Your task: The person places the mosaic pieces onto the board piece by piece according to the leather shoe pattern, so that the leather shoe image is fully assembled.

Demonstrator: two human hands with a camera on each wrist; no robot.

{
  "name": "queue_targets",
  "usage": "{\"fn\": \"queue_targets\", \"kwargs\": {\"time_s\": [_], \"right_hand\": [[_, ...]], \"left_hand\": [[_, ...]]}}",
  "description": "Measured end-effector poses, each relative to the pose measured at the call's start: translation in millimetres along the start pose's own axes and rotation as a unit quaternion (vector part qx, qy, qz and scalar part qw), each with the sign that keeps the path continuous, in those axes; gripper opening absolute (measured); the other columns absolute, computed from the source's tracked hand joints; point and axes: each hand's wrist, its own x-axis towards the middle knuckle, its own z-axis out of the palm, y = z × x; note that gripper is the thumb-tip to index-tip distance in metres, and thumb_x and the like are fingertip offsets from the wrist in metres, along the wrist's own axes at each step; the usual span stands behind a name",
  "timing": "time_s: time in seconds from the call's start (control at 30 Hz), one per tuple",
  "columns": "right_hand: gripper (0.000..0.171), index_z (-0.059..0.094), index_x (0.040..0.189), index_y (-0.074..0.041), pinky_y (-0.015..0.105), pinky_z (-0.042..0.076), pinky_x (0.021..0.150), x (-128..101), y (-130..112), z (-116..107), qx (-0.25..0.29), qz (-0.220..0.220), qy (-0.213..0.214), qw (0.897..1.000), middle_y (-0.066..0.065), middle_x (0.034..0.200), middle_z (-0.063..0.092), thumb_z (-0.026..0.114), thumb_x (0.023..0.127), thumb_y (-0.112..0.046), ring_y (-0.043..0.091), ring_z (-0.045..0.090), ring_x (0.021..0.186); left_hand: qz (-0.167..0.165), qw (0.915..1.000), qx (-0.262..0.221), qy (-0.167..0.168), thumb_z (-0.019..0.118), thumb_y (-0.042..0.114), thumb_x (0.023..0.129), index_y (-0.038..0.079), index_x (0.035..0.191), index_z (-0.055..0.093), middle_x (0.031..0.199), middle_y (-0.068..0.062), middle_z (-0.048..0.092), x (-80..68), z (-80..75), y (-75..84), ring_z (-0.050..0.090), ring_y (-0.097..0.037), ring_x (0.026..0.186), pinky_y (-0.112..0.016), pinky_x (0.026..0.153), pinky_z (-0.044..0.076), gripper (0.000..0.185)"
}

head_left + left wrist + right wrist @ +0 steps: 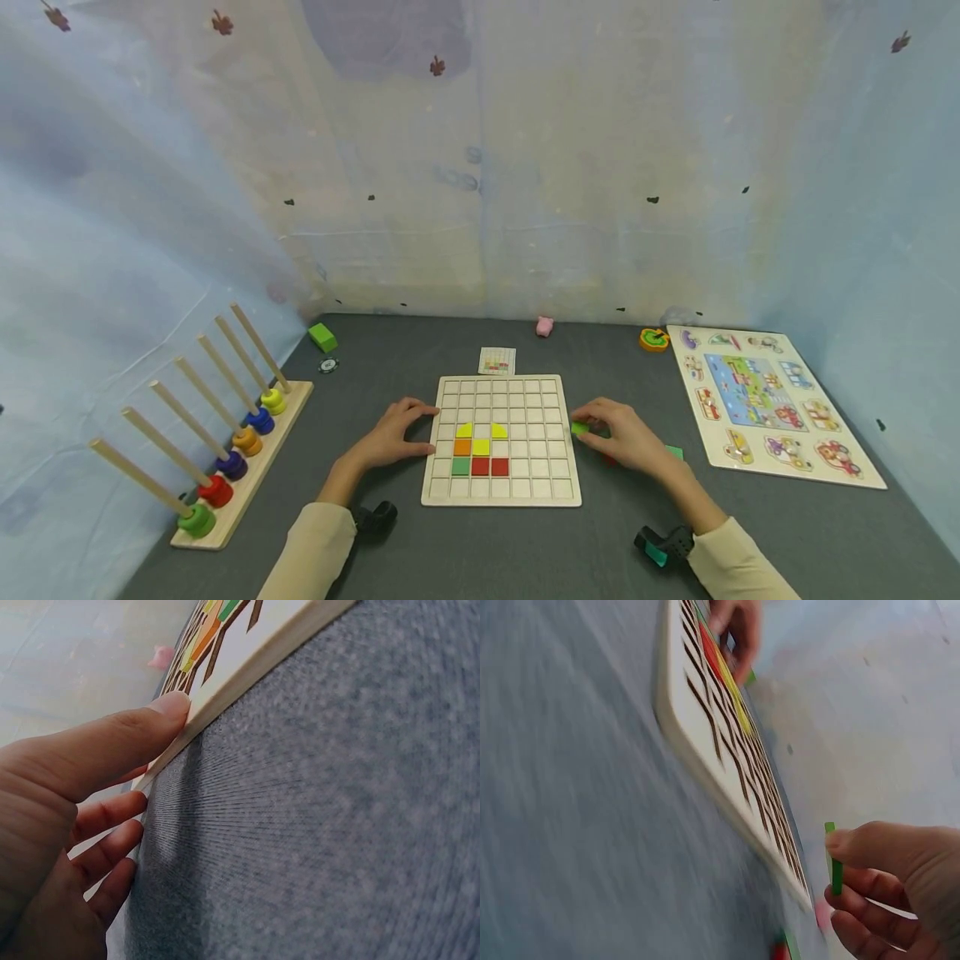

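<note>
Looking down from the head view first: a pale wooden grid board [501, 442] sits on the dark grey worktop [465, 550], with a few coloured tiles already in it, two yellow ones over an orange and a yellow, then green, red, red in the row below. The left hand [393, 433] rests against the board's left edge, fingers fairly straight, not gripping anything. The right hand [626, 435] is just off the board's right edge and pinches a small green tile [579, 427] between thumb and fingertips, so that tile is right beside the board, not in a square. Another green piece [675, 452] lies on the worktop just behind that hand. Further out there's a small pattern card [497, 360] above the board, a ring stacker with pegs [225, 450] on the left, and a picture puzzle [768, 404] on the right.

Left wrist view: super close up. The thumb and fingers [112, 814] lie along the board's edge [247, 664], touching it, stretched out rather than curled round it.

Right wrist view: blurry, but you can see the green tile [834, 859] held on edge between thumb and fingers of the right hand [889, 889], just beside the board's near corner [727, 772]. The other hand shows at the far side of the board.
</note>
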Motion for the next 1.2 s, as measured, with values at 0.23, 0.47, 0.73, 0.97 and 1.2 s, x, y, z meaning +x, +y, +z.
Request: {"fn": "queue_targets", "kwargs": {"time_s": [0.23, 0.47, 0.73, 0.97, 1.2], "right_hand": [[0.024, 0.067, 0.104, -0.005, 0.033, 0.049, 0.069, 12, -22, 25, 0.04, -0.067, -0.029, 0.997, 0.004, 0.1, 0.063, 0.072, 0.081, -0.006, 0.015, 0.059, 0.085], [0.019, 0.067, 0.099, -0.008, 0.027, 0.047, 0.073, 18, -32, 47, 0.062, -0.111, -0.049, 0.991, 0.001, 0.097, 0.062, 0.072, 0.081, -0.008, 0.013, 0.057, 0.088], [0.014, 0.068, 0.092, -0.01, 0.024, 0.045, 0.075, 21, -37, 61, 0.078, -0.142, -0.049, 0.986, 0.001, 0.092, 0.064, 0.074, 0.079, -0.009, 0.012, 0.056, 0.086], [0.01, 0.074, 0.087, -0.014, 0.026, 0.042, 0.076, 19, -35, 62, 0.038, -0.153, -0.025, 0.987, 0.0, 0.09, 0.061, 0.076, 0.077, -0.013, 0.014, 0.052, 0.086], [0.009, 0.072, 0.085, -0.015, 0.027, 0.043, 0.078, 20, -35, 65, 0.033, -0.153, -0.009, 0.988, -0.002, 0.088, 0.064, 0.076, 0.077, -0.012, 0.011, 0.054, 0.085]], "left_hand": [[0.002, 1.0, -0.001, 0.001, 0.075, 0.035, 0.078, 0.013, 0.131, 0.054, 0.125, -0.007, 0.045, -0.5, 0.0, 0.9, 0.039, -0.026, 0.112, -0.052, 0.094, 0.033, 0.061], [0.003, 1.0, 0.005, 0.0, 0.074, 0.035, 0.079, 0.014, 0.132, 0.053, 0.126, -0.007, 0.045, -1.1, 0.9, -1.2, 0.039, -0.026, 0.112, -0.052, 0.094, 0.033, 0.061], [0.0, 1.0, 0.001, 0.001, 0.074, 0.034, 0.079, 0.015, 0.132, 0.053, 0.126, -0.006, 0.044, -1.2, 0.9, -1.0, 0.039, -0.026, 0.114, -0.052, 0.095, 0.033, 0.06], [-0.002, 1.0, 0.001, 0.001, 0.075, 0.035, 0.079, 0.016, 0.132, 0.054, 0.126, -0.006, 0.044, -2.0, 0.4, 0.0, 0.039, -0.025, 0.112, -0.05, 0.095, 0.033, 0.06], [0.008, 0.9999, 0.005, 0.007, 0.074, 0.035, 0.079, 0.013, 0.131, 0.053, 0.125, -0.007, 0.045, -2.1, 1.0, -1.1, 0.04, -0.026, 0.111, -0.052, 0.093, 0.034, 0.061]]}}
